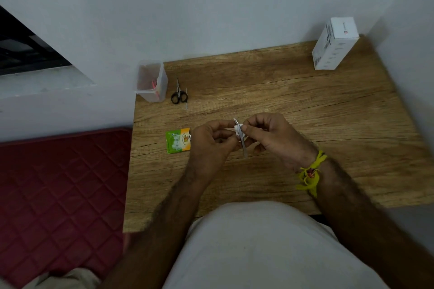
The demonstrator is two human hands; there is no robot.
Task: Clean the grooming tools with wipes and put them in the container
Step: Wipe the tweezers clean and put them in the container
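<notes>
Both hands (244, 138) curled around tweezers (242, 139)

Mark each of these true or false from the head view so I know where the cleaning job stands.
1. Both hands hold a slim metal tool with a white wipe around it. True.
2. The black-handled scissors are inside the clear container. False: they lie on the table just right of it.
3. The green and orange sachet lies left of the left hand. True.
4. The white box stands at the table's near left corner. False: far right corner.
5. The right hand rests idle on the table. False: its grip pinches the wipe.
</notes>
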